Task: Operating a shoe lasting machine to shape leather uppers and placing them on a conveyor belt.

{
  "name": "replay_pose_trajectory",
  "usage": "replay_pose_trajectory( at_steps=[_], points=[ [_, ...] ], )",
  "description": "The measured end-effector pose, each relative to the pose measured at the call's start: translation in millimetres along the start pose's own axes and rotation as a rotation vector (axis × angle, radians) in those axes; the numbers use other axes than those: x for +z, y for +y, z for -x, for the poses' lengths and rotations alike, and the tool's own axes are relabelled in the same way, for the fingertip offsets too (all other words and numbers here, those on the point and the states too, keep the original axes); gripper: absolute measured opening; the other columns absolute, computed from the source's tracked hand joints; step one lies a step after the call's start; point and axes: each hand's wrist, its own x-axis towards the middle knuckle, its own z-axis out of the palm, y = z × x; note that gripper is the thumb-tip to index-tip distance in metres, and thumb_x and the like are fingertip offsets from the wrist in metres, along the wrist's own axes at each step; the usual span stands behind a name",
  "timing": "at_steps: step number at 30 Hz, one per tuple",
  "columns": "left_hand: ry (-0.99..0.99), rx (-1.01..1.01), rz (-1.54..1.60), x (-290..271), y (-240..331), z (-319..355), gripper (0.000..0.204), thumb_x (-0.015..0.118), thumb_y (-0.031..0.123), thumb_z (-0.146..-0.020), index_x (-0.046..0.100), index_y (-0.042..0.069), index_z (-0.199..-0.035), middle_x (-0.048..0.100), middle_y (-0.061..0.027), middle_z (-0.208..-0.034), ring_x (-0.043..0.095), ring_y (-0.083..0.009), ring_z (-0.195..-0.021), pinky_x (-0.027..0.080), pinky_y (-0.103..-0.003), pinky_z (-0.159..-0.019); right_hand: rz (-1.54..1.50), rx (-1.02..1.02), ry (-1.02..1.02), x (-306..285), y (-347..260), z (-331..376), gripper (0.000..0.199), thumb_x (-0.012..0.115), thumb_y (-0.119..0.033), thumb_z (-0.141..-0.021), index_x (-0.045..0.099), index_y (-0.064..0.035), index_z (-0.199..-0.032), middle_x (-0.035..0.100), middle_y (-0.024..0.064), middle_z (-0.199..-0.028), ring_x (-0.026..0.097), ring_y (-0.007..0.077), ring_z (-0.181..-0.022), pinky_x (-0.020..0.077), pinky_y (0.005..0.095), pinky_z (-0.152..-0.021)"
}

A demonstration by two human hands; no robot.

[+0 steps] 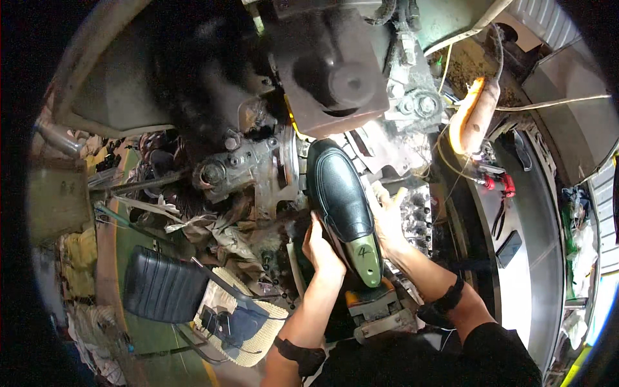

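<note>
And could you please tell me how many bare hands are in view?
2: the left hand is against the left side of the black shoe, and the right hand is against its right side. Some fingers are hidden, but no third hand shows.

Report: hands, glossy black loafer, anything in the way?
Left hand, right hand: holding opposite sides. Glossy black loafer on green last, pointing forward. Dark boxy metal block just ahead, contact unclear.

The camera sits on the head of a person (412, 362) and looks down at the left hand (324, 253) and right hand (389, 224), close by, near the middle. It sees wide, from the black chair (158, 284) to the long bench (521, 287). Straight edges bend near its round rim.
</note>
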Motion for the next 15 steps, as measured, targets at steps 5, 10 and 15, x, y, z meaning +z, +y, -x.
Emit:
replay_pose_trajectory(
  at_steps=[5, 10, 15],
  points=[
    [-0.104, -0.031, -0.003, 4.8, 2.9, 3.7, 0.034, 0.058, 0.033, -0.102, 0.066, 0.007, -0.123, 0.068, -0.0094, -0.123, 0.064, -0.0246, -0.109, 0.048, -0.039, -0.1, -0.411, 0.199, 0.105, -12.4, 29.6, -8.4, 0.053, 0.052, -0.042, -0.104, 0.046, -0.0071, -0.143, 0.052, 0.0104, -0.137, 0.042, 0.02, -0.132, 0.0036, 0.0472, -0.116],
    [0.037, 0.15, -0.089, -82.1, 48.1, 3.9, 0.028, 0.067, 0.021, -0.097, 0.062, 0.0, -0.116, 0.067, -0.0144, -0.109, 0.066, -0.0266, -0.1, 0.055, -0.041, -0.093, -0.393, 0.378, 0.039, -81.5, 15.9, 8.0, 0.05, 0.058, -0.029, -0.103, 0.044, 0.0019, -0.139, 0.072, 0.0106, -0.102, 0.061, 0.0136, -0.065, 0.0529, 0.0246, -0.061],
    [0.278, 0.405, -0.177, -173.3, 46.0, -36.2, 0.033, 0.069, 0.014, -0.094, 0.061, 0.002, -0.123, 0.066, -0.0109, -0.114, 0.065, -0.0229, -0.101, 0.053, -0.037, -0.091, 0.078, 0.279, 0.328, -198.4, 167.3, -14.6, 0.075, 0.064, -0.019, -0.097, 0.019, -0.0002, -0.154, 0.039, 0.0238, -0.153, 0.04, 0.0319, -0.142, 0.0358, 0.0424, -0.116]
  ],
)
